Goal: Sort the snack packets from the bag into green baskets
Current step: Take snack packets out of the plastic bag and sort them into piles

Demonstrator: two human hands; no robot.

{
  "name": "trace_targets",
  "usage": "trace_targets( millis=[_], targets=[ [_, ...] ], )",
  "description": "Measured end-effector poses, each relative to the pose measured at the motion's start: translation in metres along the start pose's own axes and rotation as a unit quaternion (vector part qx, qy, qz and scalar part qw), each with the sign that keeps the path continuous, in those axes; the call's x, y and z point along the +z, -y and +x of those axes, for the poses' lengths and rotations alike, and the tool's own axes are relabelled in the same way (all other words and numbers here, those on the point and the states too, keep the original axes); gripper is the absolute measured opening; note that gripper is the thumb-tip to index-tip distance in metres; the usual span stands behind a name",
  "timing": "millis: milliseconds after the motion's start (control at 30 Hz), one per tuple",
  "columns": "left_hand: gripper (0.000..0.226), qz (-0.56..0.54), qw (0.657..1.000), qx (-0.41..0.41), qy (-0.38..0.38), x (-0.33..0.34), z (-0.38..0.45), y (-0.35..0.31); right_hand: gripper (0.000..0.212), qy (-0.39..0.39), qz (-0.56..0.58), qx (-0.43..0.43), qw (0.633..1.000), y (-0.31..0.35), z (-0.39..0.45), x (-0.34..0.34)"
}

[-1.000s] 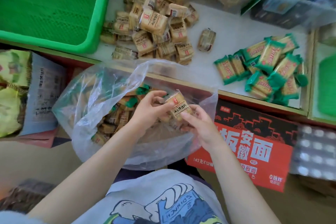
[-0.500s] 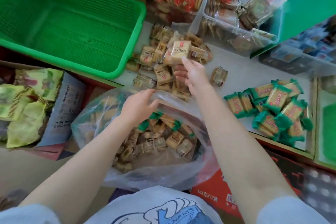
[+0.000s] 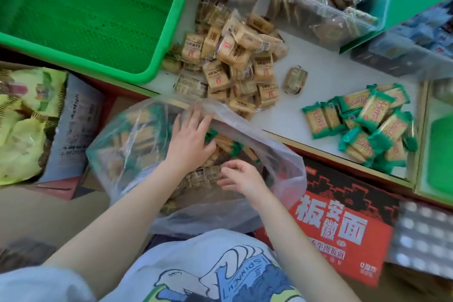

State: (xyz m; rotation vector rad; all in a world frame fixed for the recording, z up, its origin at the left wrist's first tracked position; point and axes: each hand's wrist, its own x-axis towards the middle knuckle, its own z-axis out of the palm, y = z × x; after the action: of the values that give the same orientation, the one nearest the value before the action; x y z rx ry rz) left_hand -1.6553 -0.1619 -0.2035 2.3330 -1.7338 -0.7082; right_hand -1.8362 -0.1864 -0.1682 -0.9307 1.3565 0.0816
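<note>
At frame centre, both hands reach into the bag [image 3: 137, 154]: the left hand [image 3: 190, 140] lies flat, fingers released, on packets [image 3: 203, 176]; the right hand [image 3: 241, 178] hangs loosely curled, grasping nothing.

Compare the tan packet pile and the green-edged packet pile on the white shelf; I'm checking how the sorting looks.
The pile of tan square snack packets is larger and heaped high; the pile of green-edged rectangular snack packets is smaller and spread flatter. The tan pile lies beside the green plastic basket; the green-edged pile lies farther right, near the shelf's front edge. Both rest on the white shelf, outside any basket.
</note>
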Motion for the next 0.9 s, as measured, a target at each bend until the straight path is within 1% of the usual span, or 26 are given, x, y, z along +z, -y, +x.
trace_targets(
  millis=[33, 67, 133, 200, 233, 267, 333, 367, 433, 533, 633, 667, 733, 767, 833, 900],
  targets=[
    [0.07, 0.0, 1.0, 0.002, 0.002, 0.003, -0.004, 0.001, 0.006, -0.021, 0.01, 0.021, 1.0, -0.014, 0.012, 0.005],
    [0.071, 0.003, 1.0, 0.005, 0.012, 0.006, -0.006, 0.004, 0.01, -0.044, 0.03, 0.037, 0.998, -0.027, 0.025, 0.01],
    [0.072, 0.01, 1.0, 0.011, 0.026, 0.013, -0.007, 0.013, 0.028, -0.08, 0.082, 0.061, 0.992, -0.041, 0.05, 0.019],
    [0.073, 0.009, 0.999, 0.018, 0.024, 0.015, -0.006, 0.023, 0.041, -0.083, 0.138, 0.079, 0.984, -0.042, 0.072, 0.028],
    [0.073, 0.005, 0.999, 0.022, 0.024, 0.014, -0.006, 0.028, 0.043, -0.08, 0.157, 0.089, 0.98, -0.038, 0.079, 0.032],
    [0.073, 0.003, 0.999, 0.024, 0.023, 0.013, -0.005, 0.032, 0.041, -0.081, 0.158, 0.096, 0.979, -0.034, 0.087, 0.037],
    [0.072, 0.007, 0.999, 0.026, 0.026, 0.011, -0.004, 0.036, 0.038, -0.102, 0.096, 0.101, 0.985, -0.028, 0.103, 0.044],
    [0.072, 0.009, 0.999, 0.027, 0.029, 0.01, -0.003, 0.037, 0.041, -0.113, 0.062, 0.096, 0.987, -0.028, 0.11, 0.047],
    [0.072, 0.009, 0.999, 0.029, 0.032, 0.01, -0.004, 0.036, 0.045, -0.126, 0.037, 0.091, 0.987, -0.03, 0.119, 0.05],
    [0.072, 0.006, 0.999, 0.02, 0.045, 0.011, -0.005, 0.036, 0.03, -0.129, 0.098, 0.106, 0.981, -0.037, 0.11, 0.048],
    [0.07, -0.001, 0.998, 0.005, 0.06, 0.01, -0.005, 0.032, 0.021, -0.098, 0.134, 0.111, 0.98, -0.048, 0.079, 0.035],
    [0.069, -0.009, 0.998, 0.001, 0.064, 0.008, -0.004, 0.031, 0.02, -0.074, 0.139, 0.104, 0.982, -0.052, 0.066, 0.029],
    [0.066, -0.024, 0.997, -0.005, 0.069, 0.005, -0.003, 0.028, 0.024, -0.029, 0.137, 0.071, 0.988, -0.056, 0.038, 0.014],
    [0.065, -0.031, 0.997, -0.007, 0.072, 0.003, -0.003, 0.028, 0.025, -0.019, 0.121, 0.048, 0.991, -0.055, 0.024, 0.006],
    [0.063, -0.038, 0.996, -0.012, 0.082, 0.0, -0.002, 0.027, 0.024, -0.042, 0.05, 0.001, 0.998, -0.045, -0.002, -0.011],
    [0.063, -0.035, 0.995, -0.015, 0.092, -0.002, -0.001, 0.026, 0.015, -0.088, -0.014, -0.052, 0.995, -0.027, -0.022, -0.029]
  ],
)
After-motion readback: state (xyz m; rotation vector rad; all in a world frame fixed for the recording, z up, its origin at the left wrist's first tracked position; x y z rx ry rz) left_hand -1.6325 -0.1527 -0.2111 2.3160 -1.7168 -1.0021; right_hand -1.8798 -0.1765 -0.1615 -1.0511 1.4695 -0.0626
